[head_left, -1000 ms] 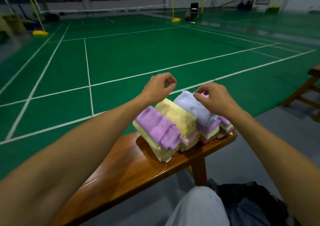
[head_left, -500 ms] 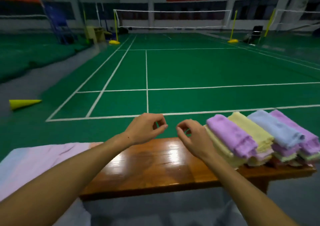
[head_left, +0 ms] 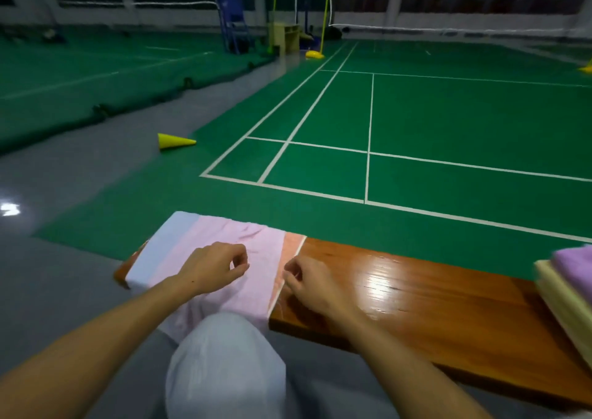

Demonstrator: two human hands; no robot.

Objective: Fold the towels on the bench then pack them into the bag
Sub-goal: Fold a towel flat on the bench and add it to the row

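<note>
a wooden bench (head_left: 448, 296) is seen running from the lower centre toward 3 o'clock, its varnished top catching a glare. unfolded towels are spread flat over its left end: a pink towel (head_left: 230, 252) on top, a pale blue towel (head_left: 166, 242) showing at its 9 o'clock side, and a narrow strip of peach towel (head_left: 290, 258) exposed along its 3 o'clock edge; the pink one hangs over the near edge of the bench. the left hand (head_left: 211, 268) is held over the pink towel with its fingers curled and thumb and forefinger brought close together; whether any cloth is pinched cannot be told. the right hand (head_left: 310, 282) is placed at the peach strip's near edge, its fingers curled and narrow at the cloth, but an actual grip cannot be confirmed. at 3 o'clock, at the frame's edge, a stack of folded towels (head_left: 570, 277) is partly seen on the bench, purple above pale yellow, blurred. a knee in light trousers (head_left: 224, 364) is seen at 6 o'clock, just below the hanging pink cloth. beyond the bench a green badminton court (head_left: 448, 123) is laid out with white lines, a yellow cone (head_left: 174, 141) lies on its side at 11 o'clock, and a net (head_left: 448, 11) is strung at 1 o'clock. no bag can be made out.
</note>
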